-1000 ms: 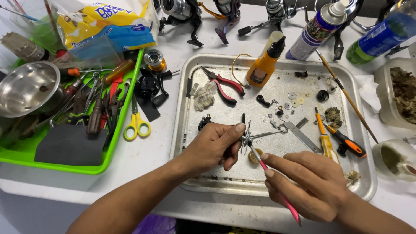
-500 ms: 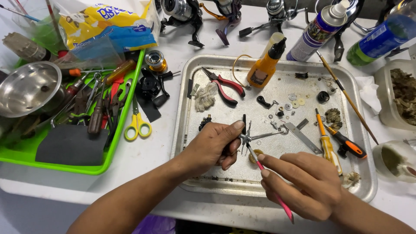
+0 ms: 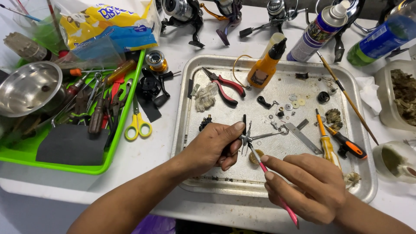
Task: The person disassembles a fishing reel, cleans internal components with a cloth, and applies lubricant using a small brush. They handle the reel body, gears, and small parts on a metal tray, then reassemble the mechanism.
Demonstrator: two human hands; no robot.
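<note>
My left hand [image 3: 213, 148] pinches a small metal reel part [image 3: 248, 138] with thin arms sticking out, held just above the metal tray [image 3: 268, 190]. My right hand [image 3: 307, 186] holds a thin pink-handled brush [image 3: 277, 195] like a pen, its tip touching the part from below right. Under the part lies a small brown round piece [image 3: 255, 157] on the tray.
On the tray lie red-handled pliers [image 3: 225, 84], an orange squeeze bottle [image 3: 265, 67], washers, two orange screwdrivers [image 3: 326, 141] and a steel ruler [image 3: 303, 138]. Left stands a green tool tray [image 3: 121, 130] with a steel bowl [image 3: 28, 89]; yellow scissors [image 3: 137, 125] beside it. Spray can, reels and bottles line the back.
The brush tip has shifted slightly against the metal part; both hands stay in nearly the same place.
</note>
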